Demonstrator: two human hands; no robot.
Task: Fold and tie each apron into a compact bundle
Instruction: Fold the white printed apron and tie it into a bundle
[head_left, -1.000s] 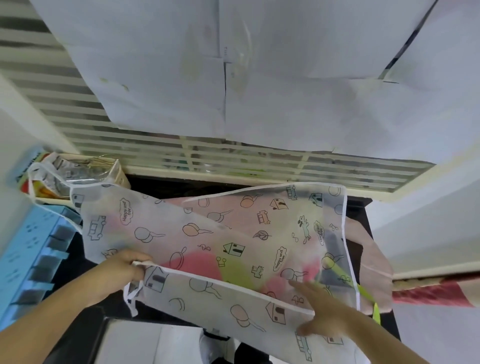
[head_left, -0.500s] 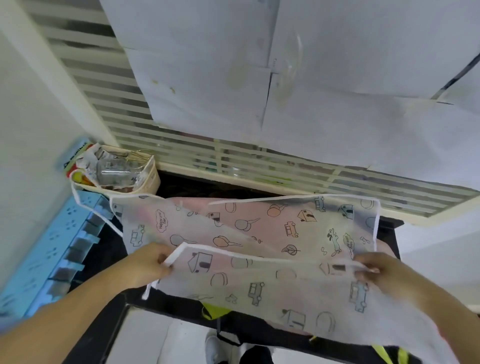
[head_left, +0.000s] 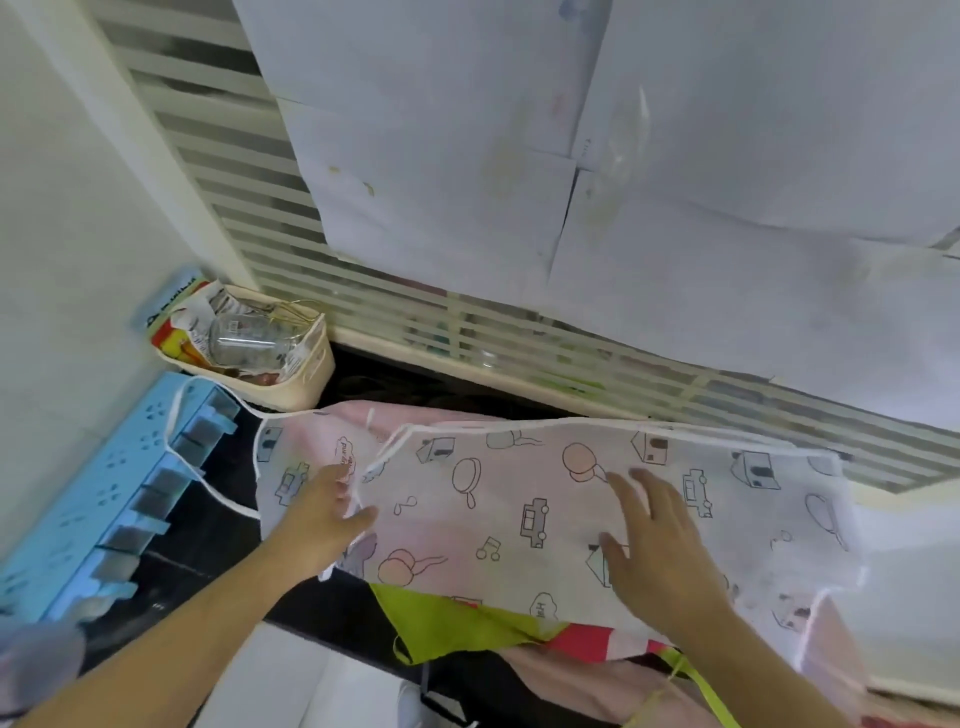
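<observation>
A thin white apron (head_left: 519, 493) printed with cars, houses and pans lies folded over on a black table (head_left: 208, 525), on top of other aprons. My left hand (head_left: 322, 514) rests on its left edge with straight fingers, beside the white trim. My right hand (head_left: 654, 545) lies flat on the middle of the cloth, fingers spread. A white tie string (head_left: 182, 447) loops off to the left over the blue rack. A yellow-green apron (head_left: 441, 618) and a red and pink one (head_left: 597, 636) stick out beneath at the front edge.
A cream basket (head_left: 291, 384) holding a clear jar and wrappers stands at the back left corner. A blue plastic rack (head_left: 104, 499) runs along the left wall. Window blinds covered with white paper sheets (head_left: 571, 182) rise right behind the table.
Both hands carried the apron's near edge away from me over the far half, then let go. They now lie flat on the folded cloth.
</observation>
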